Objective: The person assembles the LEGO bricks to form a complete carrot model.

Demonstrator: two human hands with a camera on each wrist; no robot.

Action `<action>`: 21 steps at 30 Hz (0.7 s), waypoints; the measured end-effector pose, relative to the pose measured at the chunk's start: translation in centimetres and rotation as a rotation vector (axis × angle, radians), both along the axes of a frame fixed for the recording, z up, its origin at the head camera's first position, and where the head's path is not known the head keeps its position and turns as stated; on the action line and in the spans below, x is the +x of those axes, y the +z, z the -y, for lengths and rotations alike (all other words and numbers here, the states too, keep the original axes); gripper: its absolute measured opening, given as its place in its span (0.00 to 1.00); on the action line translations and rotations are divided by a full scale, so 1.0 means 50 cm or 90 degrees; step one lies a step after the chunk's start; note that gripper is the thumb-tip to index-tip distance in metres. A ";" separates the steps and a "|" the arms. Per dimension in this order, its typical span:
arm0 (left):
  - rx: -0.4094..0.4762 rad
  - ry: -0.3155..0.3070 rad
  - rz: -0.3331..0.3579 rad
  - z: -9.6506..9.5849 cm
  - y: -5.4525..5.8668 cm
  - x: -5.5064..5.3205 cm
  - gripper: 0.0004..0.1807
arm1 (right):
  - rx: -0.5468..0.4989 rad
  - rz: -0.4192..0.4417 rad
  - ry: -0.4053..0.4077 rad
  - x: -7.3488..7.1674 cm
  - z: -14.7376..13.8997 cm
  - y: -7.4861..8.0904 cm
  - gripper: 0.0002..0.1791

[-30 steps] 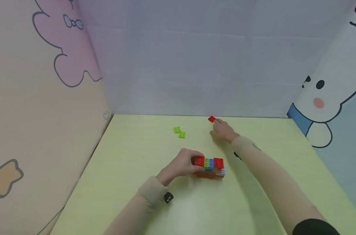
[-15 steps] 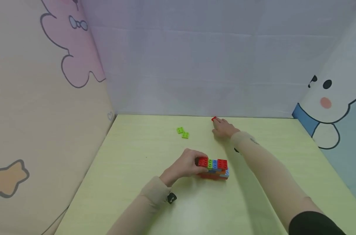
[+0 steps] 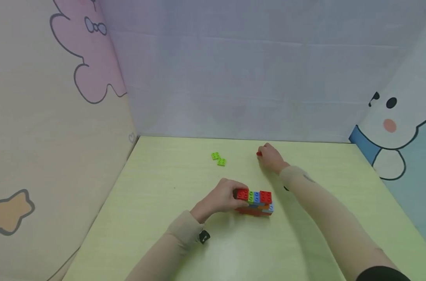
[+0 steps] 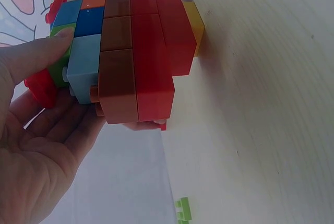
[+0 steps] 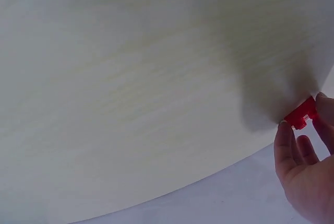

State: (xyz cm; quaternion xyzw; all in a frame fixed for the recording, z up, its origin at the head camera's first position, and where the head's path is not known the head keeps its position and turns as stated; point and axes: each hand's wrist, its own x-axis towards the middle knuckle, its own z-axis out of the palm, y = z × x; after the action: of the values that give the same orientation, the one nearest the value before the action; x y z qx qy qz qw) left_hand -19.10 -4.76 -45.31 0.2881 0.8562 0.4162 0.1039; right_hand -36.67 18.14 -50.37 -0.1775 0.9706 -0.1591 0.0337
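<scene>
My left hand (image 3: 224, 196) grips the left end of a block structure (image 3: 254, 210) built from stacked toy bricks. In the left wrist view the structure (image 4: 117, 51) shows red, brown, blue, green, orange and yellow bricks, with the thumb pressed on a green one. Farther back on the table, my right hand (image 3: 272, 158) pinches a small red toy brick (image 5: 301, 114) between thumb and fingers. The right wrist view shows its studs facing the palm. In the head view the fingers hide most of that brick.
Two lime green toy bricks (image 3: 218, 159) lie close together on the pale table (image 3: 157, 218), left of my right hand. A lilac backdrop (image 3: 216, 86) stands along the back edge. Side walls with cartoon drawings flank the table.
My right hand has taken hold of the red brick near the back edge and drawn it slightly toward me. The left hand keeps its grip on the structure.
</scene>
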 end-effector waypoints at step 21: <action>0.012 0.017 0.002 -0.012 -0.002 -0.002 0.16 | -0.143 -0.001 0.074 0.169 -0.033 0.098 0.22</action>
State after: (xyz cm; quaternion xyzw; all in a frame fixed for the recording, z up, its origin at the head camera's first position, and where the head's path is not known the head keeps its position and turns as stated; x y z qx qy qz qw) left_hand -19.18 -4.15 -45.42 0.2774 0.8558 0.4258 0.0969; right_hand -28.22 19.79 -45.48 -0.2363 0.9347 -0.2647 0.0222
